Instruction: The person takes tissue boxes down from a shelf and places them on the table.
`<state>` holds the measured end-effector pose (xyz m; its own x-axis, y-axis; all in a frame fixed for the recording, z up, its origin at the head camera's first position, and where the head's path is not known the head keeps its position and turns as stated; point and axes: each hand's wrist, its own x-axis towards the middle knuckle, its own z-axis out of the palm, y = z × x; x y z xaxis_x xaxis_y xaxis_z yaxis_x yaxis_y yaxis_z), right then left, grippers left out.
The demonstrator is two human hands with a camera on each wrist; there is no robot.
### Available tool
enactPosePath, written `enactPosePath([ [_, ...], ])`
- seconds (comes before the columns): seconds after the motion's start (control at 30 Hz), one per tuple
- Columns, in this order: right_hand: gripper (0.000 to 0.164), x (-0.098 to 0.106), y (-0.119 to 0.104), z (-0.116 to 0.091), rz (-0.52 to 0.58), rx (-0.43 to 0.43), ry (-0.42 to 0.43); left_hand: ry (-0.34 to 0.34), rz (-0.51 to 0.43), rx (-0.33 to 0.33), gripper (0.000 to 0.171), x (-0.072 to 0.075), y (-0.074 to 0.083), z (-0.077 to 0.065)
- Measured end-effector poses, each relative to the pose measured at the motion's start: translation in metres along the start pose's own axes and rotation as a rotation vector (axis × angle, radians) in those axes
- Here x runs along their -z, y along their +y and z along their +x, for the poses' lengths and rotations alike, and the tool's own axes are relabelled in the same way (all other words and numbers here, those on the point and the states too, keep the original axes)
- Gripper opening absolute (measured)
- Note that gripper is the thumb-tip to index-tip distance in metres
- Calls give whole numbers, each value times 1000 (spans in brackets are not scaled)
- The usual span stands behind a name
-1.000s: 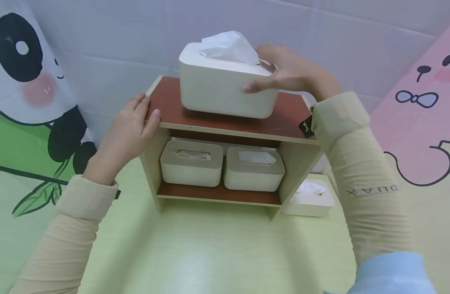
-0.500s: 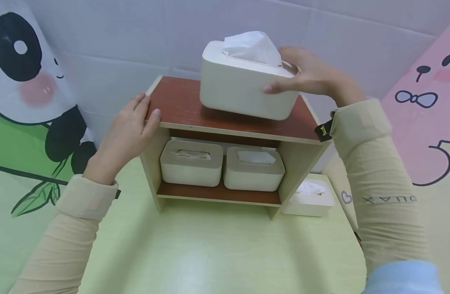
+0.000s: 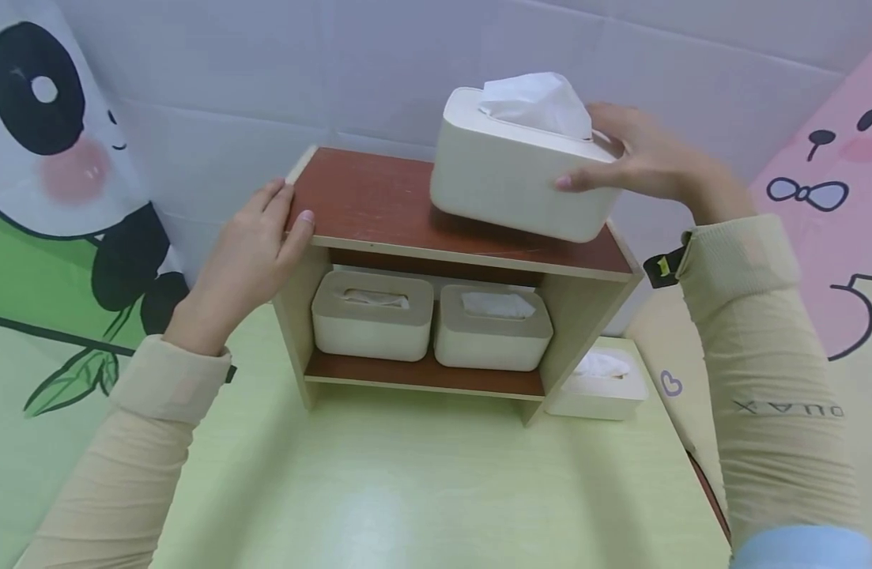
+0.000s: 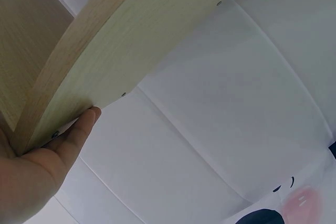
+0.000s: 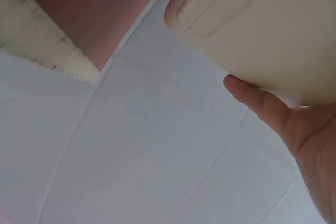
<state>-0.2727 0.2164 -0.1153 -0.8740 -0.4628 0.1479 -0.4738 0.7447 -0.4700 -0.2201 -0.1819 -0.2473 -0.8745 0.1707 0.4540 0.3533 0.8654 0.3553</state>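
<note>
Above the smooth, wood-grained shelf (image 3: 368,190), a tissue box (image 3: 507,178) looks like smooth, matt plastic and its tissue (image 3: 538,103) like thin paper, while a creased, matt, cloth-like backdrop (image 3: 215,150) hangs behind the shelf.

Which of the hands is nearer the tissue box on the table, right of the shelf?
Right. The right hand is higher than the table box, gripping the raised tissue box; the left hand holds the left side of the shelf.
</note>
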Motion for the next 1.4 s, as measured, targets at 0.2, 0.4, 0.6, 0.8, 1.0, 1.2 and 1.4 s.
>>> enactPosePath([
  [0.2,60,6,11,-14,24,-29,14,-9,-7,7,62,0,2,1],
  [0.4,62,14,21,-30,29,-99,29,-8,-7,8,62,-1,3,1],
  [0.6,62,25,36,-45,13,-163,28,-5,-16,1,62,-1,4,1],
  [0.8,61,37,51,-63,49,-223,23,-10,-19,4,62,-2,4,2],
  [1.0,58,44,73,-80,-13,-264,70,-11,-17,2,62,-2,5,3],
  [1.2,52,46,94,-94,-27,-291,130,-17,-23,13,62,-1,4,0],
  [1.4,54,48,108,-114,16,-330,162,-5,-13,3,62,0,5,0],
])
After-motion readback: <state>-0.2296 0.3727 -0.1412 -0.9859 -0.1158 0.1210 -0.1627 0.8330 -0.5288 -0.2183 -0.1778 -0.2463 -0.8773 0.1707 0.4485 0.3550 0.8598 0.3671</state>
